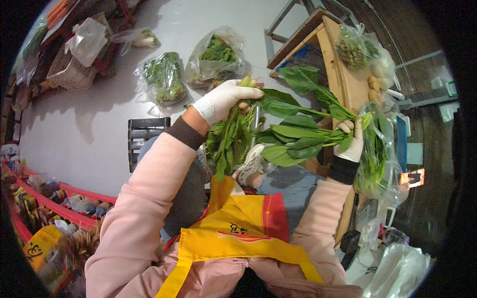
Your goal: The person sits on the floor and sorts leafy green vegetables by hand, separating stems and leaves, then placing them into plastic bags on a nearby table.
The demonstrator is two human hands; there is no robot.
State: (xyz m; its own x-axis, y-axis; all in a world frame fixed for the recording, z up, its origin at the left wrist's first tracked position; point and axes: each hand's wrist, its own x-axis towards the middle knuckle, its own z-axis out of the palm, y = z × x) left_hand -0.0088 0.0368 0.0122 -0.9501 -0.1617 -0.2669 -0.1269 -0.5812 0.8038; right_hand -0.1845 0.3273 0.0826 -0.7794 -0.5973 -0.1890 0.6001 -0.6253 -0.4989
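Note:
Both hands wear white gloves. My left hand (231, 97) is closed around a bunch of thin leafy greens (225, 143), stem ends up by the thumb and leaves hanging down. On the right side, my right hand (349, 138) grips broad-leaved green vegetables (298, 134) by their stems; the leaves point left toward the other hand. Just right of it lies a clear plastic bag of leafy greens (378, 156) on the wooden table (328, 48). Some upper leaves reach close to my left fingertips.
Bagged greens (164, 78) and another bag of greens (216, 56) lie on the pale floor (93, 123). A black plastic stool (145, 138) stands at my left. Red shelves (67, 205) with packaged goods line the lower left. A plastic basket (72, 72) is at upper left.

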